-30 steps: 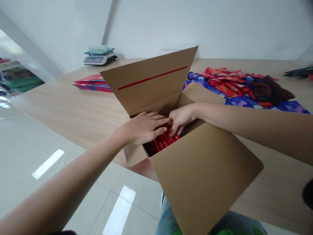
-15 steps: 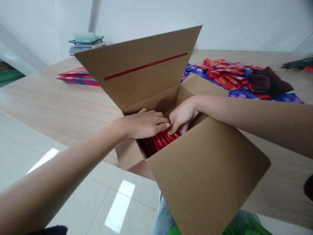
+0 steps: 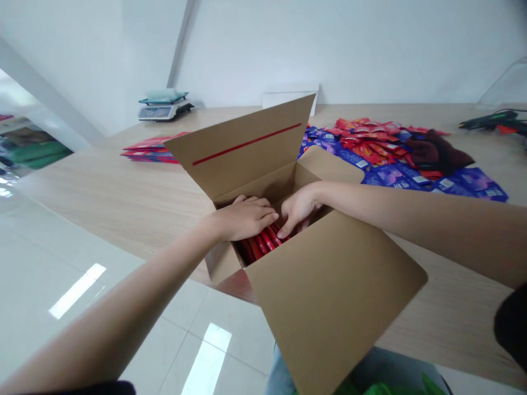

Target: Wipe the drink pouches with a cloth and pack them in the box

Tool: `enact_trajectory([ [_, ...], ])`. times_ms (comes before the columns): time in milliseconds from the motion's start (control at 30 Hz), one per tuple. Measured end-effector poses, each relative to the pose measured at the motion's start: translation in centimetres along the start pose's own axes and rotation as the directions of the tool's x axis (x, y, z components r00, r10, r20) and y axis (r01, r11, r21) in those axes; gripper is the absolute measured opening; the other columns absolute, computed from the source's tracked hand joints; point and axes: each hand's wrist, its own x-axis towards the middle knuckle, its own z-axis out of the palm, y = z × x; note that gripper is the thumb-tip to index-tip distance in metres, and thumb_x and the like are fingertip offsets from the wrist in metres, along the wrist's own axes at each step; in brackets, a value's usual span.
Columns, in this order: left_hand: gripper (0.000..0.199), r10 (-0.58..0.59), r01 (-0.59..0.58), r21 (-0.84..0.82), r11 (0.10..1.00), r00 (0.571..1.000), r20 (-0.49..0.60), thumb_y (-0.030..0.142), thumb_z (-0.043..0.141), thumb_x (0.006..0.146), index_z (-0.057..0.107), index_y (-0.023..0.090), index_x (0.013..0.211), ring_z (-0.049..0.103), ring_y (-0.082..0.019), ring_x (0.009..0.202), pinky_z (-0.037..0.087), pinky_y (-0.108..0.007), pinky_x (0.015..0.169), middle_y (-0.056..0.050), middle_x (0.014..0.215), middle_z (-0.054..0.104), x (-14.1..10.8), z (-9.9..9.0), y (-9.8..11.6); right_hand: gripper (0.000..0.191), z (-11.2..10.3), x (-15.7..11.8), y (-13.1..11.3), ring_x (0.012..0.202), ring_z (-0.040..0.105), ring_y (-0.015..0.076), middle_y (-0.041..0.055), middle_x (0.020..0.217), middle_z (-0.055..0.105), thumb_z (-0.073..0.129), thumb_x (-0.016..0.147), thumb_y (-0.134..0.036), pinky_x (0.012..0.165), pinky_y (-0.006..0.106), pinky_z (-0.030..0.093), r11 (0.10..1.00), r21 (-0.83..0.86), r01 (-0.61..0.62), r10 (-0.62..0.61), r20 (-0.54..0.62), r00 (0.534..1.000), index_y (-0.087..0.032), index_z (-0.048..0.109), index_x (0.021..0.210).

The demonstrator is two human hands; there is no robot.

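An open cardboard box [image 3: 337, 285] stands tilted at the table's near edge with its flaps spread. Inside it, a row of thin red packets [image 3: 262, 241] stands on edge, packed close together. My left hand [image 3: 247, 218] lies across the top of the row with its fingers stretched out. Reaching in from the right, my right hand [image 3: 300, 208] has curled fingers and its thumb against the right end of the row. The box wall and the hand itself partly hide those fingertips.
Red packets [image 3: 368, 148], blue packets [image 3: 391, 176] and a dark brown cloth [image 3: 440, 151] are heaped behind the box on the wooden table [image 3: 102, 186]. Flat red-and-blue packaging [image 3: 152, 148] is stacked at left, near a scale [image 3: 162, 111]. A black-and-orange tool [image 3: 494, 122] lies far right.
The view has shifted, so a white box by the wall now shows. My right thumb has slid slightly along the red packets; my left hand stays on them.
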Motion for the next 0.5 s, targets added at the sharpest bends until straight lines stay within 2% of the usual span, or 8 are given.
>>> enact_trajectory([
  [67,0.046,-0.012,0.012,0.002,1.0,1.0,0.003,0.043,0.026,0.101,0.063,0.024,0.12,0.053,-0.027,0.123,0.034,-0.045,0.101,-0.011,0.13,0.063,-0.2,0.2,0.0,0.067,0.2,-0.2,-0.1,0.067,0.066,0.0146,0.001,0.071,0.068,0.083,0.05,-0.071,0.064,0.025,0.053,0.998,-0.06,-0.012,0.009,-0.036,0.999,-0.012,0.067,0.077],
  [233,0.037,-0.056,0.055,-0.043,0.998,0.998,-0.027,0.049,0.04,0.095,0.067,0.027,0.108,0.057,-0.026,0.118,0.04,-0.043,0.1,-0.008,0.122,0.069,0.4,0.4,0.0,0.066,0.6,-1.3,-1.9,0.061,0.064,0.0172,0.0032,0.065,0.066,0.084,0.049,-0.071,0.06,0.029,0.051,0.974,-0.219,-0.053,0.01,-0.192,0.981,-0.01,0.068,0.07],
  [300,0.039,-0.078,0.071,-0.084,0.994,0.993,-0.084,0.049,0.039,0.096,0.067,0.026,0.11,0.058,-0.025,0.118,0.043,-0.041,0.1,-0.007,0.122,0.069,0.5,-0.3,-0.2,0.065,0.5,-3.2,-2.5,0.068,0.066,0.0207,0.0059,0.068,0.068,0.082,0.053,-0.071,0.063,0.03,0.052,0.964,-0.263,-0.045,-0.043,-0.319,0.947,-0.01,0.07,0.073],
  [333,0.041,-0.091,0.078,-0.107,0.991,0.988,-0.123,0.049,0.036,0.097,0.066,0.026,0.114,0.058,-0.024,0.119,0.043,-0.04,0.1,-0.008,0.125,0.068,0.3,-0.7,-0.2,0.064,0.4,-4.7,-2.4,0.074,0.067,0.022,0.0078,0.074,0.07,0.08,0.059,-0.07,0.066,0.03,0.052,0.961,-0.274,-0.028,-0.087,-0.398,0.913,-0.01,0.071,0.079],
  [367,0.045,-0.106,0.084,-0.129,0.988,0.98,-0.169,0.049,0.032,0.099,0.064,0.025,0.119,0.058,-0.024,0.121,0.044,-0.039,0.101,-0.009,0.129,0.067,-0.2,-1.3,0.0,0.062,0.4,-6.4,-1.8,0.082,0.068,0.0228,0.0097,0.082,0.071,0.076,0.066,-0.07,0.07,0.029,0.052,0.961,-0.277,-0.008,-0.132,-0.484,0.865,-0.011,0.072,0.086],
  [400,0.049,-0.121,0.085,-0.163,0.983,0.966,-0.226,0.049,0.028,0.1,0.062,0.024,0.124,0.057,-0.024,0.123,0.044,-0.038,0.102,-0.01,0.133,0.064,-0.9,-1.8,0.4,0.059,0.5,-8.5,-0.8,0.09,0.067,0.0234,0.011,0.091,0.072,0.07,0.075,-0.068,0.073,0.029,0.051,0.962,-0.274,0.017,-0.18,-0.583,0.792,-0.012,0.071,0.093],
  [467,0.051,-0.157,0.074,-0.232,0.97,0.918,-0.364,0.053,0.028,0.1,0.059,0.024,0.128,0.057,-0.026,0.123,0.046,-0.038,0.1,-0.009,0.134,0.064,-2.9,-2.6,1.6,0.049,1.4,-13.1,3.1,0.099,0.065,0.024,0.0108,0.104,0.072,0.057,0.089,-0.059,0.077,0.028,0.05,0.965,-0.255,0.055,-0.241,-0.79,0.564,-0.015,0.069,0.105],
  [500,0.043,-0.198,0.03,-0.347,0.937,0.866,-0.459,0.054,0.043,0.096,0.066,0.026,0.119,0.062,-0.026,0.114,0.049,-0.035,0.094,-0.006,0.124,0.07,-3.9,-2.7,2.3,0.043,2.4,-15.5,5.9,0.098,0.065,0.0239,0.0097,0.105,0.072,0.054,0.092,-0.054,0.076,0.029,0.049,0.972,-0.231,0.047,-0.229,-0.876,0.425,-0.017,0.069,0.107],
])
